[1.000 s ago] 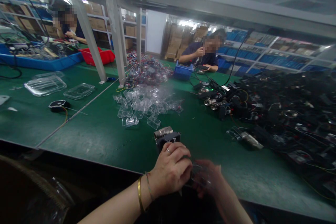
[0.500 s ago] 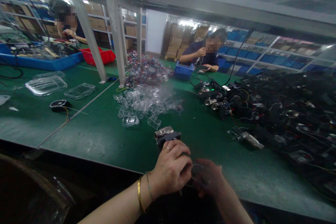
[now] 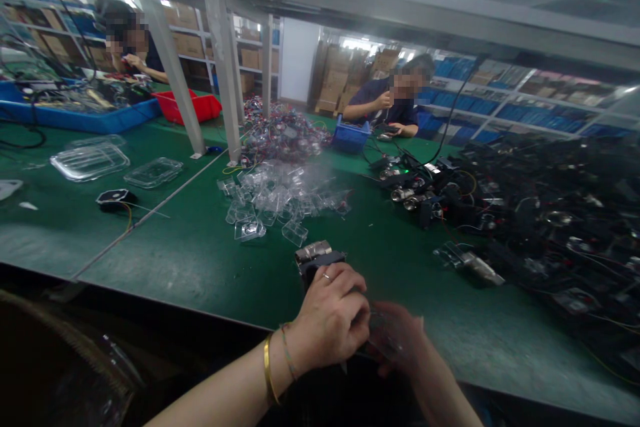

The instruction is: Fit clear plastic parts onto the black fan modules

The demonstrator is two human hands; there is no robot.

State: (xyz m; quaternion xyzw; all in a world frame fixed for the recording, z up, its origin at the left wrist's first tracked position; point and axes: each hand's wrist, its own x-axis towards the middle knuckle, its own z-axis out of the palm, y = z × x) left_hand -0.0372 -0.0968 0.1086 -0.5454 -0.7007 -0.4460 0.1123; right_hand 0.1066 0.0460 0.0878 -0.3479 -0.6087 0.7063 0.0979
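While the green table is being worked over, a small dark part is being gripped at its near edge by the left hand, curled tight, and the blurred right hand, partly closed. Being largely hidden, it could be dropped if either grip slackens.

Left forearm enters from bottom left, bare, angled up and right, with a gold bangle and a thin cord at the wrist. Left hand back facing camera, fingers curled down and right, knuckles raised, ring on one finger. Right forearm rises from bottom right, angled up-left. Right hand blurred, palm turned toward the left hand, fingers curled inward. Both hands meet, fingertips touching or overlapping; grip detail unclear.
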